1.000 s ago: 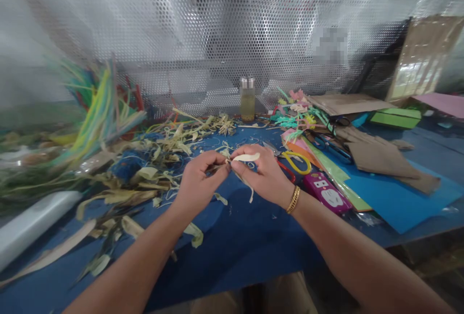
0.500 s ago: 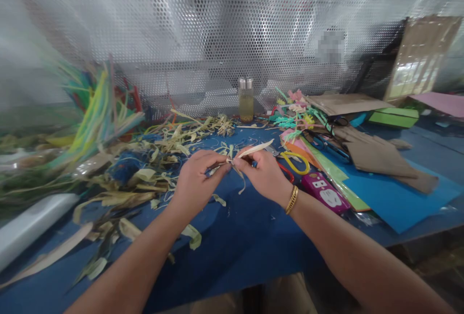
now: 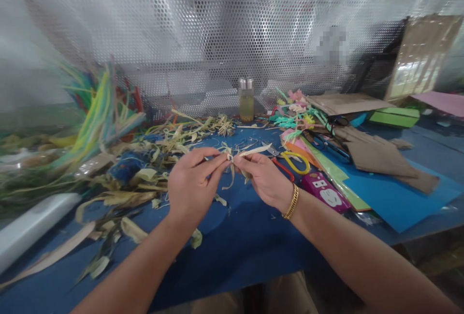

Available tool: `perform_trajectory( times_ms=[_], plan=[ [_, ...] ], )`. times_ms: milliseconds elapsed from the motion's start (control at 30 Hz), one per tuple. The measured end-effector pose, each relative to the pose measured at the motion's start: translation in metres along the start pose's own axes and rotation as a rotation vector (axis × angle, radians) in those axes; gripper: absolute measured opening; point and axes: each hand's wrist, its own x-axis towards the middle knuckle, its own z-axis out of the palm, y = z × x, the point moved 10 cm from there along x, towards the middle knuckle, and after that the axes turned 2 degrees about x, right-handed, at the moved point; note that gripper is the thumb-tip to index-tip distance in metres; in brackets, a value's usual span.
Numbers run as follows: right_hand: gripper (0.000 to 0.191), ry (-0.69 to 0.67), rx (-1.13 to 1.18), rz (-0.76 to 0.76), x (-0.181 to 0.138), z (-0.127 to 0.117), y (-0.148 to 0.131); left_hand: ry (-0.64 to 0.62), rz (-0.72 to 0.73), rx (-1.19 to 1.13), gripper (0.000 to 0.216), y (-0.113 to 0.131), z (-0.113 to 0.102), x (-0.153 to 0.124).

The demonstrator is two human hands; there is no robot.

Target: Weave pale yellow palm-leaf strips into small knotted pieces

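Observation:
Above the blue table (image 3: 250,251), my two hands meet at a pale strip of dried husk or leaf (image 3: 256,150). My left hand (image 3: 195,178) pinches it between thumb and forefinger, close to a small loop or knot. The fingers of my right hand (image 3: 264,176) are closed on the same strip, whose pointed end sticks out over them toward the right. A thin tail of it hangs between the hands. Fingertips hide part of the knot. Just right of my right hand lie scissors with red and yellow handles (image 3: 297,164).
Loose dried husk pieces (image 3: 134,198) cover the left side, near a white oblong object (image 3: 38,229). A bottle (image 3: 246,103) stands before the perforated metal panel (image 3: 181,28). To the right are a purple power socket (image 3: 324,192), blue paper (image 3: 391,207), brown cardboard (image 3: 380,159) and colourful paper flowers (image 3: 293,113).
My left hand has turned, its back now more toward me, and its fingers sit closer along the strip. The hanging tail has swung to the left. My right hand has barely shifted.

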Motion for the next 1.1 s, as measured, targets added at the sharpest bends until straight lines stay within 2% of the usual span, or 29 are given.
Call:
perform_trajectory(
  times_ms=[200,300,400,533,667,800,1000,1100],
  plan=[
    [0.03,0.024,0.102,0.024,0.002,-0.003,0.006,-0.142,0.07,0.088,0.027,0.01,0.013,-0.001],
    [0.027,0.023,0.096,0.013,0.002,-0.003,0.005,-0.127,0.1,0.103,0.023,0.013,0.009,0.001],
    [0.026,0.027,0.079,0.015,0.001,-0.002,0.004,-0.081,0.053,0.095,0.018,0.008,0.003,0.002],
    [0.032,0.037,0.093,0.03,-0.001,-0.001,0.004,-0.093,-0.009,-0.065,0.017,-0.001,0.009,0.001],
    [0.032,0.029,0.169,0.044,-0.001,0.001,0.002,-0.164,-0.085,-0.254,0.02,-0.007,0.024,-0.002],
    [0.031,0.005,0.204,0.058,-0.002,0.005,0.002,-0.203,-0.143,-0.323,0.02,-0.01,0.029,-0.002],
    [0.028,0.054,0.131,0.003,-0.001,-0.002,0.004,-0.183,-0.093,-0.347,0.022,-0.007,0.028,0.0],
    [0.025,0.063,0.176,0.013,-0.001,-0.001,0.002,-0.134,-0.078,-0.346,0.017,-0.008,0.025,0.0]
  ],
)
